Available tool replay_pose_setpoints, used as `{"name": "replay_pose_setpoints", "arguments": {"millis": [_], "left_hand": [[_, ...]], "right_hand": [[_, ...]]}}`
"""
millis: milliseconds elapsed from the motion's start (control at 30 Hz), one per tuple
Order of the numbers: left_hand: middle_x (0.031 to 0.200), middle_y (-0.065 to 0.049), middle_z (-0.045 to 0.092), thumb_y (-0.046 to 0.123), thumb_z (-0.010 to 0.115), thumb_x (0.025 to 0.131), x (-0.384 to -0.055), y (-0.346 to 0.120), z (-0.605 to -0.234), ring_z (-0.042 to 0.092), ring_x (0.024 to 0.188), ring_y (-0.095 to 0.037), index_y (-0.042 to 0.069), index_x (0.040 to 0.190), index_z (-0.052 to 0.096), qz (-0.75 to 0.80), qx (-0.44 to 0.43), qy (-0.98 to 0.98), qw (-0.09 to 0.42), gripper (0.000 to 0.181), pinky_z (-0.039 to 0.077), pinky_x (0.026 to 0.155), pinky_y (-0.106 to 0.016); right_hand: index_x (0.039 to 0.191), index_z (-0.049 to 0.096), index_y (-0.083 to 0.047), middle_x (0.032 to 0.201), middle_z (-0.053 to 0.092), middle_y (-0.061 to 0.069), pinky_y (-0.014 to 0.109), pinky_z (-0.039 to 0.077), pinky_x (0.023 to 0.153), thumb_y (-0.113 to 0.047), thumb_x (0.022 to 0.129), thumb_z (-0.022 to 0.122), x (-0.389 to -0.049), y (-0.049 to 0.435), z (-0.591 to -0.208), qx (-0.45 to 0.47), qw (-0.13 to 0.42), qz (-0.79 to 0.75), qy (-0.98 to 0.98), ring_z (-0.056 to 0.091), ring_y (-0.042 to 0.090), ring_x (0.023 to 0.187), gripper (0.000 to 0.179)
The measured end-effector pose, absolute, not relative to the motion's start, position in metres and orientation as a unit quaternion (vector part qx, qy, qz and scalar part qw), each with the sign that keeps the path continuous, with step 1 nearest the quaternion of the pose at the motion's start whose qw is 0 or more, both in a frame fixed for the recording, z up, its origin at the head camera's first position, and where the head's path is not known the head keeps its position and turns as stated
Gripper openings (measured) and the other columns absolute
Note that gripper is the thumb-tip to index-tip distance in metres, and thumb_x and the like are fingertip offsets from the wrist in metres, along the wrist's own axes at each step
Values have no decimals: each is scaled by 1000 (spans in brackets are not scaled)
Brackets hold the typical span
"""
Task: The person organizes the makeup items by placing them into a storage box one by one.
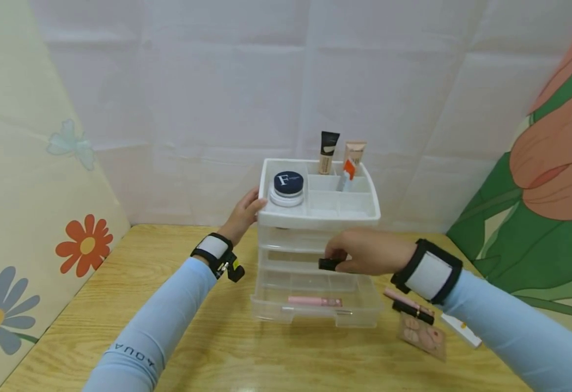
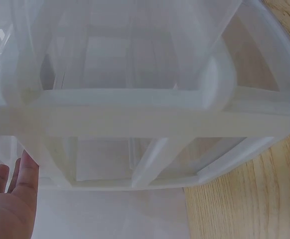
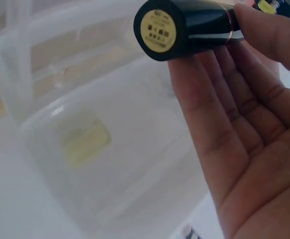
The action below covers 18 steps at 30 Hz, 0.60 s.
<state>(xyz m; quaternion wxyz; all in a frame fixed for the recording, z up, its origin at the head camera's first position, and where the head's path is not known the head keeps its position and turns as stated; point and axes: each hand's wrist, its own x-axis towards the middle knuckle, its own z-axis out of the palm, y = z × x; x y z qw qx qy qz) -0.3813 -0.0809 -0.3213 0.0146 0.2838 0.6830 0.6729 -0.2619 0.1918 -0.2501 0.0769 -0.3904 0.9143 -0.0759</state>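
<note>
My right hand (image 1: 366,251) pinches a black lipstick (image 1: 330,264) in front of the white drawer organizer (image 1: 319,222). In the right wrist view the lipstick (image 3: 197,27) shows a round label on its end and a thin gold band. The clear bottom drawer (image 1: 315,314) is pulled out below this hand, with a pink tube (image 1: 315,301) and a slim stick (image 1: 317,311) inside. At the organizer's upper left side rests my left hand (image 1: 243,216), its fingers (image 2: 26,177) fairly straight along the frame in the left wrist view.
A dark-lidded jar (image 1: 288,184), a black-capped tube (image 1: 328,152), a beige tube (image 1: 355,152) and an orange-capped item (image 1: 347,173) stand in the organizer's top tray. Right of the drawer lie a black tube (image 1: 412,313), a pink tube (image 1: 408,299), a palette (image 1: 423,335) and a white box (image 1: 462,330).
</note>
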Motion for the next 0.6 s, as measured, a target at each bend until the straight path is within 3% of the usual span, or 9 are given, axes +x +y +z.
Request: {"name": "replay_pose_setpoints", "arguments": {"millis": [600], "left_hand": [[152,-18,32,29,42,96,-382,-81,-321,39,131,-35,5,153,24,679,284,677,21,65,37,105,-51]], "right_hand": [[89,71,-15,77,62,-12,29,51,69,-8,80,77,-284,145,-287,-379,138,-30,915,57,6,72,12]]}}
